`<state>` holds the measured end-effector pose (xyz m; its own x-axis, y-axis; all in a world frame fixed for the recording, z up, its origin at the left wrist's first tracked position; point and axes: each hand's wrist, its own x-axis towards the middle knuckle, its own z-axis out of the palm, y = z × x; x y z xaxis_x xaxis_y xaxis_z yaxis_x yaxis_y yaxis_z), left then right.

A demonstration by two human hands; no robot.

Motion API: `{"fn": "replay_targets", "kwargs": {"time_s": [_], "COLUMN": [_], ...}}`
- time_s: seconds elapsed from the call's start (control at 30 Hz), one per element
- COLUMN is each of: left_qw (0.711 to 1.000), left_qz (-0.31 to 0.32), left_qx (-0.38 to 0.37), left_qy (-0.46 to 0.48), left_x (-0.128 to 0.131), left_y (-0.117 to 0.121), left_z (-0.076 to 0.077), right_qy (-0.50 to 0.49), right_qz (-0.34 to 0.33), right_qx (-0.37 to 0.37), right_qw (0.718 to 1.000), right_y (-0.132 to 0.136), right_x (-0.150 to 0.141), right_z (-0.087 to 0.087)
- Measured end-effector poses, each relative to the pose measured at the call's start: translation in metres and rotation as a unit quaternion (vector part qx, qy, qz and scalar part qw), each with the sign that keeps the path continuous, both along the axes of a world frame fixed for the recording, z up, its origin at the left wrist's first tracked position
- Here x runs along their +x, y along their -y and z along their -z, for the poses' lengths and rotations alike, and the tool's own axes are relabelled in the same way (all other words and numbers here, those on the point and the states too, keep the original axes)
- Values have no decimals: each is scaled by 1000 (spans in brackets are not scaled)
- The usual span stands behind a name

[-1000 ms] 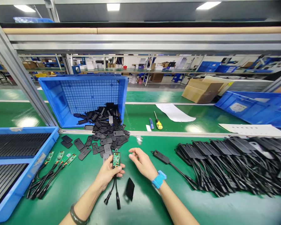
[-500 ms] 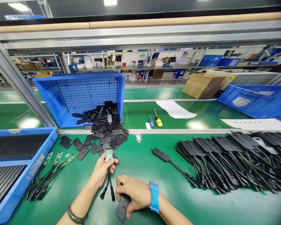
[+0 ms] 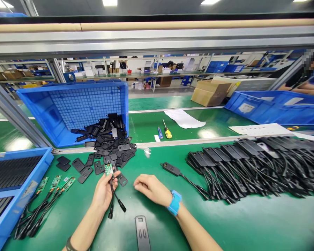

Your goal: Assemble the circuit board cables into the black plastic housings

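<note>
Broadly, counter (image 3: 225, 223): green, carrying everything below.
Blue crate (image 3: 86, 104): tipped on its side at the far left, its open face toward the person.
Cabled cases (image 3: 225, 153): black, packed in a row on the right, cables trailing nearer.
Blue tray (image 3: 21, 202): at the left edge, filled with dark strips.
Cover heap (image 3: 107, 153): spilling from the crate's mouth.
Wired boards (image 3: 56, 181): green, lying beside the tray.
Single case (image 3: 172, 169): black, cabled, apart from the row.
Right hand (image 3: 151, 188): above the counter, fingers loosely curled, nothing seen in them.
Left hand (image 3: 104, 190): fingers closed on the circuit board, thumb on its face.
Loose cover (image 3: 142, 233): black, flat between the forearms.
Screwdriver (image 3: 168, 133): yellow-handled, beyond the pale strip.
Circuit board (image 3: 109, 169): in the left hand, near the heap, two cables hanging down.
</note>
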<state>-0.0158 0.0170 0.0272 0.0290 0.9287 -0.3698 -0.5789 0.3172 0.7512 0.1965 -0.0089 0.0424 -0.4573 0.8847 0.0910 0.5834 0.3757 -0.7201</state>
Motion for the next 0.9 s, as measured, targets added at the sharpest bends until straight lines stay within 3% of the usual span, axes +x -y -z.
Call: {"fn": "replay_targets", "kwargs": {"time_s": [0.23,0.47,0.6,0.67,0.73,0.8,0.9], "left_qw": [1000,1000,997,995,991,985,972], "left_qz": [-4,12,54,82,115,149,195], "left_qx": [-9,7,26,32,39,50,69], "left_qy": [4,-16,-39,-48,-58,-77,-113], "left_x": [0,-1,1,2,5,8,16], "left_y": [2,1,4,6,9,14,21], "left_z": [-6,-5,-5,-5,-4,-2,1], "right_qy": [193,286,190,100,-14,-130,-257], "right_qz": [-106,-158,-169,-115,-20,65,113], "right_qx": [-17,-6,-48,-56,-46,-43,-69], "right_qw": [975,945,966,987,999,989,957], "right_y": [28,37,30,24,18,12,6], "right_x": [-21,-23,-16,-9,-3,1,2], "right_z": [18,15,5,-4,-11,-13,-7]}}
